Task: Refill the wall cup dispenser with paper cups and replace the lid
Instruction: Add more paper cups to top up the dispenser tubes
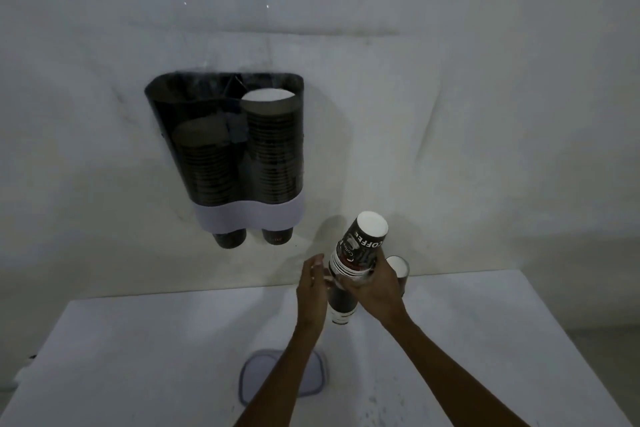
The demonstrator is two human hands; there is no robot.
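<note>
Right hand (372, 282) grips tilted cup stack (360, 253).

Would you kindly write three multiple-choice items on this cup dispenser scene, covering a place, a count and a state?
1. Where does the lid lie?
A. on the dispenser
B. on the table
C. in a hand

2. How many columns does the wall dispenser have?
A. one
B. two
C. three

3. Which column is fuller?
A. left
B. right
C. equal

Answers:
1 B, it lies flat on the white table under the forearms.
2 B, two stacks stand side by side.
3 B, the right stack reaches nearly to the rim.
</note>
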